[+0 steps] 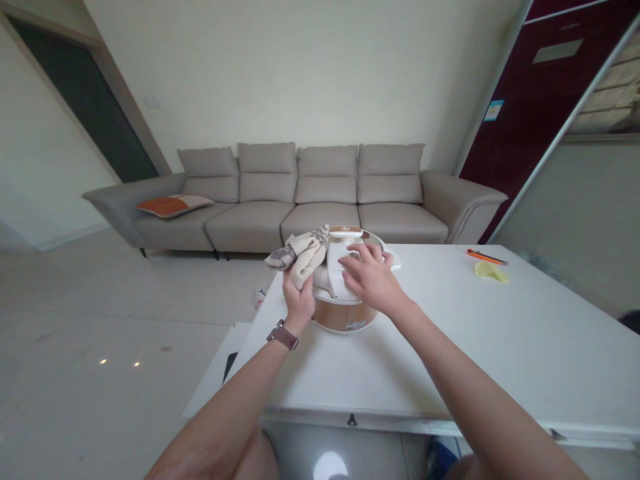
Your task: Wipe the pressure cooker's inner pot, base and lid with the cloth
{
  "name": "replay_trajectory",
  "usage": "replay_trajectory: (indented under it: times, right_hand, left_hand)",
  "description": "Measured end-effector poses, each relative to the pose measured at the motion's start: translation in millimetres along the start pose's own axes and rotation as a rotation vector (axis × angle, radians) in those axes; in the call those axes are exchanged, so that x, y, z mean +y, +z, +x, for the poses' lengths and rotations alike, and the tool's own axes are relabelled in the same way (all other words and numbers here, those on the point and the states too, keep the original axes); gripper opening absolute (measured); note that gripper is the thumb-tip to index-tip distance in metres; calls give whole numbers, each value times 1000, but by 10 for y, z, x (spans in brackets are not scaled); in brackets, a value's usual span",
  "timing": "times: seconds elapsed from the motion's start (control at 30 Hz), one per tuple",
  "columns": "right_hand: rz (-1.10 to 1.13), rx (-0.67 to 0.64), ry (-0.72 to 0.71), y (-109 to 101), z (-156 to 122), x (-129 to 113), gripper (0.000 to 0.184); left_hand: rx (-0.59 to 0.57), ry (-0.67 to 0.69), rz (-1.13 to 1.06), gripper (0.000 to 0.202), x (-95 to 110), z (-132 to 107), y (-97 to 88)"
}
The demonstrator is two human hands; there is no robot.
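Note:
On the white table [425, 360] stands what looks like a rice cooker [345, 315], with a white top, a tan-brown side and a small label low on its front. My left hand [299, 300] is closed on a crumpled cream and grey patterned cloth [306, 255], held against the left side of the lid. My right hand [371, 275] rests on the lid's top, its fingers spread and slightly bent. A small dark patch shows beneath those fingers, too small to make out. The cooker's handle [346, 232] is at the far side.
An orange pen-like tool [486, 257] and a yellow scrap [491, 271] lie on the table's right. Beyond the table stands a long grey sofa [327, 223] with an orange cushion [170, 205]. A drawer knob [352, 420] sticks out at the table's near edge.

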State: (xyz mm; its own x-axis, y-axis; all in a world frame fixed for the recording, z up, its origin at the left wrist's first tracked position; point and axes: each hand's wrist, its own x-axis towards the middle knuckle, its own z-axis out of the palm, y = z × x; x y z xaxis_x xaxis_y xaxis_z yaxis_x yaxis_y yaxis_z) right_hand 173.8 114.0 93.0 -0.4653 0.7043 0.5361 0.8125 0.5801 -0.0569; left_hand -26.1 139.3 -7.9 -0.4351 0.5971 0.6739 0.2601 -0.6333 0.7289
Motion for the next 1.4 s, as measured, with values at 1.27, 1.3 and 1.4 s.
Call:
replay_trajectory:
  times: [1.27,1.3,1.4]
  right_hand:
    - [30,171,20,242,-403,118,47]
    - [29,210,25,222,-487,186,47]
    - [53,279,88,154,-717,440,47]
  left_hand:
    - [-61,45,120,43,29,-4,-108]
    - [-49,31,103,43,32,27,-117]
    - [50,-43,45,41,8,154,-147]
